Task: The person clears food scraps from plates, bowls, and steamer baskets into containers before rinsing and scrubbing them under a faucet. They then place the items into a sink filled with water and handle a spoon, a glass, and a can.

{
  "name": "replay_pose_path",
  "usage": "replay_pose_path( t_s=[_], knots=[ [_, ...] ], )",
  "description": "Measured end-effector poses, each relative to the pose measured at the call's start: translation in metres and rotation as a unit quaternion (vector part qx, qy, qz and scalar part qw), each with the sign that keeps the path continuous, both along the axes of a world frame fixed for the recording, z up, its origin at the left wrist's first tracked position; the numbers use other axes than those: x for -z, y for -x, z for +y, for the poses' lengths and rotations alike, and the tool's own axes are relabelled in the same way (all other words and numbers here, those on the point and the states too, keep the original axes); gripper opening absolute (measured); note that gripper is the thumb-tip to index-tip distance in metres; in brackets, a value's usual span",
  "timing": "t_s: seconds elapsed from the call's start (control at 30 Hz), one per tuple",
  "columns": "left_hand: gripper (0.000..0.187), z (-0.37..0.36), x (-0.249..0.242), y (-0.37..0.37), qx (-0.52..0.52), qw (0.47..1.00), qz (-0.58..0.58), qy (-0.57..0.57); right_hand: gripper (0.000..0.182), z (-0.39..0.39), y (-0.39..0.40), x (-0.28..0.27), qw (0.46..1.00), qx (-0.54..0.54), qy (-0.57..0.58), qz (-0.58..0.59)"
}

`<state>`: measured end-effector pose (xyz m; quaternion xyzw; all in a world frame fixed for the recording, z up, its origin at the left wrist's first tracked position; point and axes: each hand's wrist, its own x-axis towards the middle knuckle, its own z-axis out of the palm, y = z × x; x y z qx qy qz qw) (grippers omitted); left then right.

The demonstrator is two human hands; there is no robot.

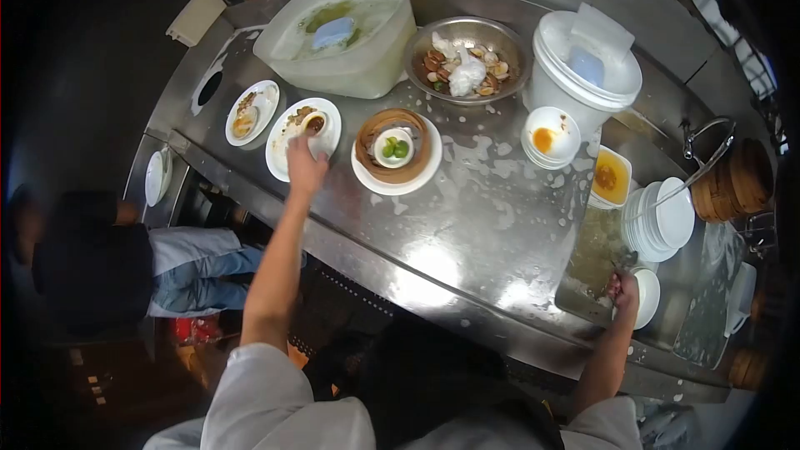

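Note:
My left hand (307, 168) reaches over a white plate (277, 154) with food scraps, its fingers curled at the near edge of a small cup of brown sauce (314, 122). My right hand (622, 287) is closed over the sink at the right, beside a white bowl (647, 298); a small dark item shows above its fingers, too small to name. Right of my left hand, a bamboo steamer (365, 156) stands on a white plate (398, 188), holding a small dish with green pieces (395, 147). Another plate with scraps (265, 97) lies farther left.
Behind stand a tub of cloudy water (367, 75), a metal bowl of shells (511, 83) and a white bucket (558, 87). Stacked bowls (552, 137), a yellow-liquid container (611, 177), stacked plates (673, 215) and steamers (733, 183) are right. Another person (83, 258) stands left.

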<state>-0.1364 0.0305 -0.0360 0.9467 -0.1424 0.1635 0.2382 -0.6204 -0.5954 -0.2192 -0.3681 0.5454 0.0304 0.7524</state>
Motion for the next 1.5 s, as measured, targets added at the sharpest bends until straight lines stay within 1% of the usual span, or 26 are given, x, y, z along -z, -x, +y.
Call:
replay_pose_path(
  t_s=[0.03, 0.1, 0.13, 0.17, 0.2, 0.27, 0.3, 0.37, 0.43, 0.47, 0.5, 0.53, 0.6, 0.63, 0.67, 0.73, 0.77, 0.87, 0.9, 0.97, 1.03, 1.1, 1.17, 1.23, 1.43, 1.5],
  knots=[
    [0.059, 0.024, 0.01, -0.039, -0.02, 0.996, -0.011, -0.084, 0.011, 0.023, 0.001, -0.037, 0.998, 0.039, 0.042, 0.001],
    [0.079, 0.056, 0.027, -0.099, 0.044, 0.993, 0.045, -0.098, 0.013, 0.109, -0.032, -0.134, 0.972, 0.13, 0.191, 0.029],
    [0.085, 0.059, 0.027, -0.113, 0.058, 0.989, 0.069, -0.113, 0.014, 0.142, -0.047, -0.161, 0.966, 0.115, 0.231, 0.02],
    [0.087, 0.06, 0.02, -0.124, 0.102, 0.979, 0.142, -0.109, 0.015, 0.172, -0.061, -0.181, 0.958, 0.101, 0.27, 0.012],
    [0.087, 0.063, 0.031, -0.134, 0.119, 0.978, 0.134, -0.103, 0.017, 0.202, -0.076, -0.2, 0.948, 0.088, 0.307, 0.004],
    [0.088, 0.065, 0.043, -0.148, 0.155, 0.973, 0.132, -0.105, 0.019, 0.264, -0.136, -0.238, 0.961, 0.004, 0.276, 0.008],
    [0.086, 0.063, 0.041, -0.147, 0.152, 0.972, 0.12, -0.133, 0.019, 0.297, -0.178, -0.253, 0.97, -0.006, 0.241, -0.019],
    [0.082, 0.058, 0.031, -0.142, 0.155, 0.97, 0.128, -0.134, 0.017, 0.35, -0.265, -0.279, 0.981, -0.043, 0.121, -0.146],
    [0.08, 0.055, 0.029, -0.146, 0.164, 0.966, 0.142, -0.141, 0.022, 0.388, -0.357, -0.307, 0.948, -0.119, 0.102, -0.277],
    [0.08, 0.051, 0.02, -0.144, 0.16, 0.962, 0.159, -0.156, 0.025, 0.399, -0.404, -0.319, 0.924, -0.117, -0.017, -0.365],
    [0.08, 0.047, 0.013, -0.142, 0.156, 0.957, 0.176, -0.171, 0.024, 0.408, -0.452, -0.328, 0.924, -0.109, -0.076, -0.358],
    [0.079, 0.046, 0.011, -0.142, 0.157, 0.955, 0.181, -0.175, 0.024, 0.414, -0.495, -0.334, 0.914, -0.121, -0.068, -0.381],
    [0.078, 0.041, 0.005, -0.135, 0.163, 0.953, 0.185, -0.175, 0.014, 0.399, -0.599, -0.306, 0.883, -0.156, -0.216, -0.386],
    [0.078, 0.037, -0.001, -0.131, 0.167, 0.952, 0.186, -0.174, 0.012, 0.407, -0.625, -0.314, 0.911, -0.103, -0.238, -0.322],
    [0.076, 0.033, -0.009, -0.124, 0.178, 0.953, 0.186, -0.161, 0.01, 0.4, -0.66, -0.297, 0.922, -0.077, -0.258, -0.28],
    [0.073, 0.023, -0.028, -0.113, 0.209, 0.948, 0.185, -0.151, 0.013, 0.411, -0.68, -0.293, 0.958, -0.089, -0.073, -0.264],
    [0.072, 0.017, -0.04, -0.106, 0.225, 0.944, 0.193, -0.144, 0.017, 0.413, -0.684, -0.291, 0.963, -0.093, 0.022, -0.253],
    [0.072, -0.012, -0.069, -0.085, 0.288, 0.935, 0.182, -0.101, 0.019, 0.414, -0.648, -0.331, 0.944, -0.158, 0.112, -0.267],
    [0.072, -0.02, -0.071, -0.079, 0.303, 0.93, 0.182, -0.103, 0.018, 0.41, -0.638, -0.325, 0.91, -0.143, 0.248, -0.299],
    [0.073, -0.039, -0.075, -0.074, 0.336, 0.92, 0.176, -0.103, 0.018, 0.389, -0.611, -0.322, 0.784, -0.107, 0.51, -0.339],
    [0.072, -0.049, -0.073, -0.074, 0.36, 0.911, 0.167, -0.112, 0.018, 0.378, -0.545, -0.319, 0.817, -0.132, 0.447, -0.341],
    [0.071, -0.055, -0.076, -0.075, 0.367, 0.904, 0.162, -0.146, 0.016, 0.375, -0.493, -0.288, 0.776, -0.263, 0.538, -0.198],
    [0.071, -0.058, -0.074, -0.078, 0.371, 0.9, 0.158, -0.165, 0.016, 0.374, -0.465, -0.236, 0.631, -0.449, 0.62, -0.124],
    [0.071, -0.06, -0.072, -0.085, 0.371, 0.895, 0.153, -0.195, 0.02, 0.401, -0.449, -0.217, 0.585, -0.492, 0.642, -0.049],
    [0.068, -0.056, -0.066, -0.091, 0.366, 0.898, 0.154, -0.189, 0.029, 0.416, -0.442, -0.23, 0.577, -0.525, 0.625, 0.02],
    [0.069, -0.056, -0.065, -0.089, 0.365, 0.899, 0.155, -0.184, 0.029, 0.403, -0.442, -0.211, 0.584, -0.519, 0.624, -0.027]
  ],
)
